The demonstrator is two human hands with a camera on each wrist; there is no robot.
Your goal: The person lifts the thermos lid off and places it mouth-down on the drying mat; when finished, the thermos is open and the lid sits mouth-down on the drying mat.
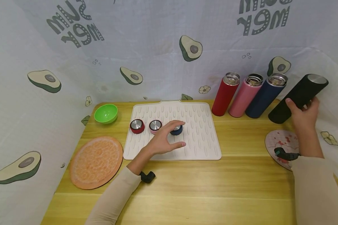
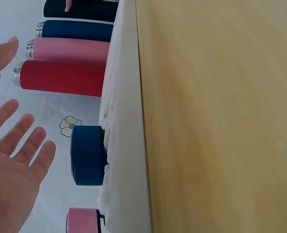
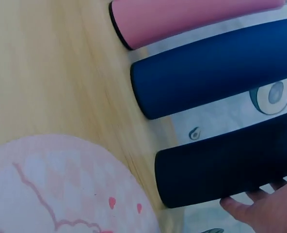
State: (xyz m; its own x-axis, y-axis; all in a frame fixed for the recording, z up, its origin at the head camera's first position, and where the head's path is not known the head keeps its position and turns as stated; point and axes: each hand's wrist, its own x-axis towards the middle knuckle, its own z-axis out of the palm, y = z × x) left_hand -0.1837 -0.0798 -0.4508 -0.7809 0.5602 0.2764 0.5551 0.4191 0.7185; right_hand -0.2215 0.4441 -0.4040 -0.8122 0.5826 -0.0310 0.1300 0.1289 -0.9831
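My left hand (image 1: 164,139) hovers over the white ridged mat (image 1: 200,131), thumb and fingers spread with nothing between them. Below it sits a blue bottle cap (image 2: 87,155), partly covered by the hand in the head view. A pink cap (image 1: 155,125) and a red cap (image 1: 137,126) stand on the mat to its left. At the far right my right hand (image 1: 307,114) grips a black thermos bottle (image 1: 295,98), thumb on its near side; its silver-topped cap is on. Left of it stand a blue bottle (image 1: 266,97), a pink bottle (image 1: 245,98) and a red bottle (image 1: 226,97), all uncapped.
A green bowl (image 1: 106,113) stands at the back left, with a round orange placemat (image 1: 97,162) in front of it. Under my right forearm lies a round pink patterned mat (image 1: 277,143). A white printed curtain (image 1: 157,47) hangs along the table's back and sides.
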